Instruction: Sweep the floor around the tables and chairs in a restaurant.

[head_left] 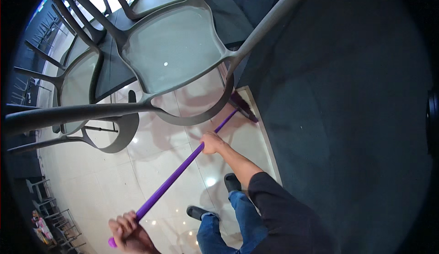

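Note:
A purple broom handle (171, 178) runs diagonally from the lower left up to a dark-bristled broom head (242, 105), which rests on the tiled floor by a pale skirting along the dark wall. My left hand (127, 232) is closed round the handle near its end. My right hand (211, 143) grips the same handle further along, toward the head. Above the broom hangs an upturned grey chair (169, 48), whose curved back partly overlaps the view near the broom head.
More upturned chairs (77, 82) sit on dark tabletops (109, 71) at the upper left. A dark wall (347, 117) fills the right side. Chairs (45, 203) stand at the lower left. My sandalled feet (196, 212) are on the pale tiled floor (160, 162).

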Demonstrator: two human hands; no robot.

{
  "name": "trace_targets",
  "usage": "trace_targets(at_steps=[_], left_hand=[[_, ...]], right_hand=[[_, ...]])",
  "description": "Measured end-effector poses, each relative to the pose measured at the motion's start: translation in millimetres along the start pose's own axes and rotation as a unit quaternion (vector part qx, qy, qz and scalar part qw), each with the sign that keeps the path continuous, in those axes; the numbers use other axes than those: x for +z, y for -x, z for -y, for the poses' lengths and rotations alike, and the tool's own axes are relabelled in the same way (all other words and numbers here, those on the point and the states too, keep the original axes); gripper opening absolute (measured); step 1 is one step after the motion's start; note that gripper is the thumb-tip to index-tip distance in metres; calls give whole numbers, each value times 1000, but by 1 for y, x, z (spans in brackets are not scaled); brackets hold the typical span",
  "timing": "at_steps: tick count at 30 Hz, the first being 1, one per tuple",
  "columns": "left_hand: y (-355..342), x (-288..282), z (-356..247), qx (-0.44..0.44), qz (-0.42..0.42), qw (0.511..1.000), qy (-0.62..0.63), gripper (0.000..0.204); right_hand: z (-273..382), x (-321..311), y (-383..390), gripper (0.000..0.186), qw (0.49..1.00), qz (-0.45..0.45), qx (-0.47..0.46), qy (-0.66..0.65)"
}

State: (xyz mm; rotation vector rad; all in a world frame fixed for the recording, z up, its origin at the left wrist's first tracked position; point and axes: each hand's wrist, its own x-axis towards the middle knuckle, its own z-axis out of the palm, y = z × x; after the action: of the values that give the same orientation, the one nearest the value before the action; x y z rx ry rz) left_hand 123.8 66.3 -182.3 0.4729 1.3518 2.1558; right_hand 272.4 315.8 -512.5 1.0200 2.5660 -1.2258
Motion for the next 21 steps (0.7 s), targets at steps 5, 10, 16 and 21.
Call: trace_targets(at_steps=[5, 10, 16, 21], left_hand=[[14, -39, -46, 58, -57, 996, 33, 25], [-10, 53, 11, 27, -113, 993, 2, 23], [58, 0, -117, 115, -136, 977, -115, 23], [100, -57, -162, 112, -163, 980, -25, 22]], right_hand=[[24, -7, 56, 16, 996, -67, -53, -2], [-10, -26, -2, 15, 999, -25, 11, -34], [125, 99, 22, 10, 978, -59, -154, -124], [155, 36, 93, 15, 987, -29, -157, -26]])
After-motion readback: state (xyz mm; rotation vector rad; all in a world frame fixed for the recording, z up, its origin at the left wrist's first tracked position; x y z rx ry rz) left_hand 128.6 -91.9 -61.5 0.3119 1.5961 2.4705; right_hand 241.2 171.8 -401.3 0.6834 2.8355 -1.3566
